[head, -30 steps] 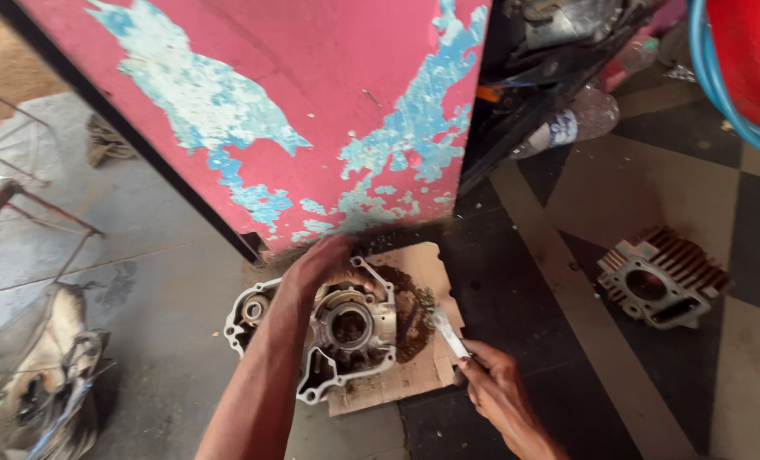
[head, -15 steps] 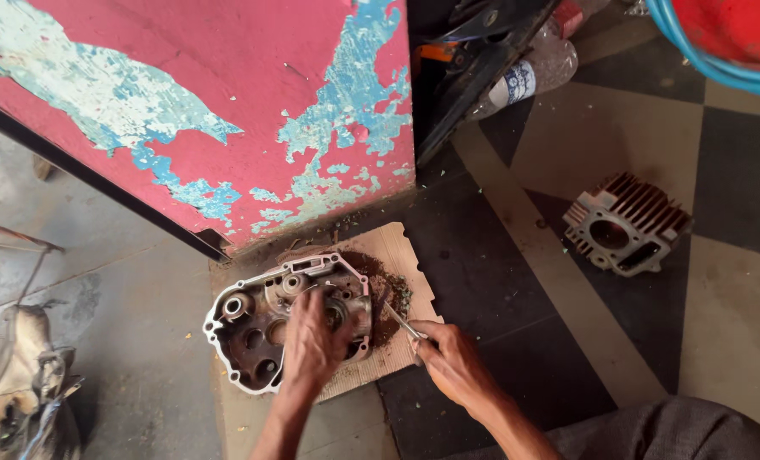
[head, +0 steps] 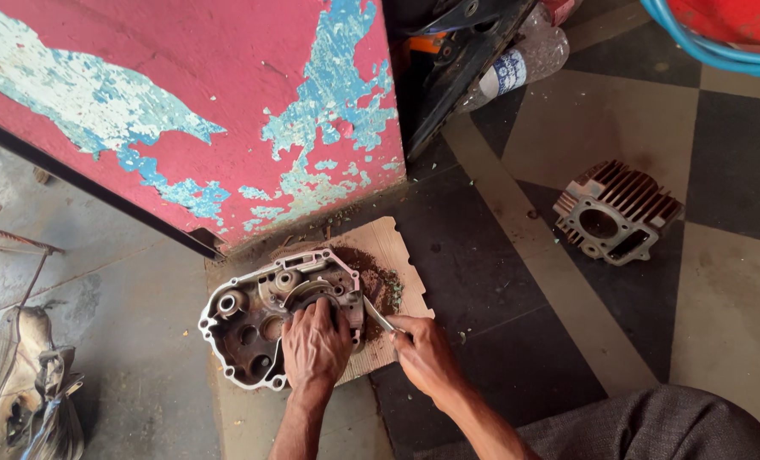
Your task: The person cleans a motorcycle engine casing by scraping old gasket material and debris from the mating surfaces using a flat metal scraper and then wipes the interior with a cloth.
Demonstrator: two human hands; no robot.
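A dirty metal engine crankcase half (head: pixel 252 315) lies open side up on a piece of cardboard (head: pixel 392 247) on the floor. My left hand (head: pixel 314 345) presses down on its near right part, fingers spread over the casting. My right hand (head: pixel 422 349) grips a thin metal scraper blade (head: pixel 377 315) whose tip touches the crankcase's right edge. Brown scrapings lie on the cardboard beside that edge.
A pink wall panel (head: pixel 184 94) with peeling blue paint stands just behind the crankcase. A finned engine cylinder (head: pixel 616 211) sits on the checkered floor at right. A plastic bottle (head: pixel 516 64) and black parts lie at the top. My grey trouser leg (head: pixel 652 426) is bottom right.
The crankcase now lies flat with its inside up. My left hand has shifted from its far rim to its near side, and my right hand has brought the scraper to its edge.
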